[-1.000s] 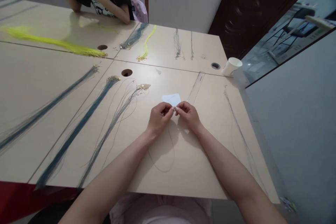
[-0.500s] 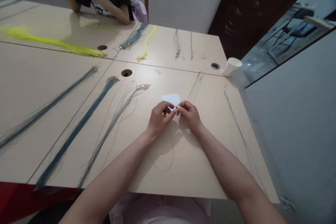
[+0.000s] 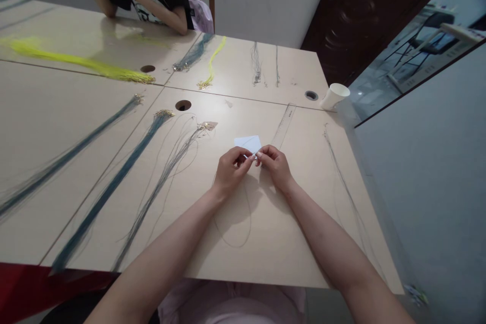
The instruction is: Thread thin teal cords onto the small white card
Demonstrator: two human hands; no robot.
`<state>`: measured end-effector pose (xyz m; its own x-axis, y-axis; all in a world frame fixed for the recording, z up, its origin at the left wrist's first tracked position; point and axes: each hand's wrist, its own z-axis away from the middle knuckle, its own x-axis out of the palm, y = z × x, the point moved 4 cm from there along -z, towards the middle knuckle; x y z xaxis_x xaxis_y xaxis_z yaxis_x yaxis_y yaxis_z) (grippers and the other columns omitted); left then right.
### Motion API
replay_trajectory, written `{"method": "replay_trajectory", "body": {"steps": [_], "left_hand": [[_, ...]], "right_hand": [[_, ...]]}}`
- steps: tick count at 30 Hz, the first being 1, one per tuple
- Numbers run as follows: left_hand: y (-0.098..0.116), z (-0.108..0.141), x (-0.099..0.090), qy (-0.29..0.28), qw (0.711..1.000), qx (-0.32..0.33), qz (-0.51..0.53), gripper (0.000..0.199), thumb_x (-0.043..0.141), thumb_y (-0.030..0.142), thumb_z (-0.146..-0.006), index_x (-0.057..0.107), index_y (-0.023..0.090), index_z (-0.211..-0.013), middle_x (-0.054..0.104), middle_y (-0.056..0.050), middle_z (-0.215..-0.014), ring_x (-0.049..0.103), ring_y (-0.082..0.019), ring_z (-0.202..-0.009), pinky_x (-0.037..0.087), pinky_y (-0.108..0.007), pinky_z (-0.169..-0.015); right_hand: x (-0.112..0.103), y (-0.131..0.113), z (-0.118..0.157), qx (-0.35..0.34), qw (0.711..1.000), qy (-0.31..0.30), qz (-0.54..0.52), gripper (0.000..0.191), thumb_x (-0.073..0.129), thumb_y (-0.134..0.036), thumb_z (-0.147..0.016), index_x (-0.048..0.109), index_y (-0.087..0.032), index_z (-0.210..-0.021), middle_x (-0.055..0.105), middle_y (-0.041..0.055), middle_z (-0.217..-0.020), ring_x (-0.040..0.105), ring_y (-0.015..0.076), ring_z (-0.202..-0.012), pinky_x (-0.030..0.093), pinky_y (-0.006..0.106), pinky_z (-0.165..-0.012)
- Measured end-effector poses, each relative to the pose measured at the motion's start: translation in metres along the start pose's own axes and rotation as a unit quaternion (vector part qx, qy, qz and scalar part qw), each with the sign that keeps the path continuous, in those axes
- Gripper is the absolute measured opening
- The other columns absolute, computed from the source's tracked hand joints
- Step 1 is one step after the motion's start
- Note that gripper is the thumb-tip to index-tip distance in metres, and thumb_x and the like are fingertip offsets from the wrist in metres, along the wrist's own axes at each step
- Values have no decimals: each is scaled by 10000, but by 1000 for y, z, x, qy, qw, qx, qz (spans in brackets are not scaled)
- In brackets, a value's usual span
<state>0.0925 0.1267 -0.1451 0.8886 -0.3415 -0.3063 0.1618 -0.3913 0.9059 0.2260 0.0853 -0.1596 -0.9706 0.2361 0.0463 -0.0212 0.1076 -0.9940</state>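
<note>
With fingertips all but meeting above the desk [image 3: 304,243], we had our left grip [image 3: 233,167] and right grip [image 3: 275,166] both pinched narrow on a thin cord [image 3: 236,246], the small part between them too fine to make out, while its loop lay on the near side of the left grip. Just beyond both grips we had a white paper [image 3: 243,143], and beyond the right one a clear ruler [image 3: 284,125]. We saw a grey cord bundle [image 3: 164,176] left of the left grip and a few loose cords [image 3: 343,187] well right of the right grip.
</note>
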Motion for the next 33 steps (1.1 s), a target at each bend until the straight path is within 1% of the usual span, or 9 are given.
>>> {"method": "replay_trajectory", "body": {"steps": [7,11,20,23,27,30,33], "left_hand": [[-4,0,0,-4,1000,-12,18,164,535,317,-799,583,161,-788,554,-5,-648,502,-98,-568,387,-219,-527],[-3,0,0,-4,1000,-16,21,165,523,309,-806,579,156,-783,548,-4,-646,506,-97,-575,395,-218,-540],[-9,0,1,2,1000,-20,10,160,543,303,-794,573,147,-773,560,-9,-687,502,-91,-588,400,-214,-545],[-9,0,1,6,1000,-11,-2,146,545,289,-793,576,149,-767,557,-5,-675,490,-86,-578,387,-207,-530],[-4,-1,0,17,999,22,-36,126,549,260,-791,573,148,-739,545,3,-643,455,-75,-547,362,-198,-511],[0,-1,0,20,997,46,-61,119,546,241,-794,563,147,-724,532,7,-629,435,-73,-540,352,-196,-512],[2,0,0,16,996,53,-71,130,531,246,-809,559,149,-728,527,8,-630,435,-77,-551,354,-204,-526]], "right_hand": [[0,-1,0,1,1000,-3,8,118,568,-293,-768,546,-195,-706,555,-30,-612,525,121,-603,408,263,-637],[2,1,0,-11,1000,-17,-3,106,578,-285,-765,553,-193,-717,557,-29,-625,532,119,-605,412,259,-623],[3,4,-1,-35,999,-27,22,116,586,-302,-760,556,-199,-715,561,-25,-630,550,126,-608,420,266,-602],[3,4,-1,-37,999,-25,18,108,587,-291,-763,557,-200,-712,558,-27,-623,547,123,-600,419,265,-599],[3,3,-1,-35,999,-27,23,112,588,-290,-763,558,-198,-708,559,-26,-618,547,123,-596,418,264,-595],[3,2,-1,-28,999,-27,28,122,586,-298,-763,555,-195,-705,561,-24,-616,547,125,-597,418,265,-595],[3,2,-1,-24,999,-23,25,120,584,-294,-764,553,-195,-704,561,-27,-615,546,123,-595,417,264,-599]]}}
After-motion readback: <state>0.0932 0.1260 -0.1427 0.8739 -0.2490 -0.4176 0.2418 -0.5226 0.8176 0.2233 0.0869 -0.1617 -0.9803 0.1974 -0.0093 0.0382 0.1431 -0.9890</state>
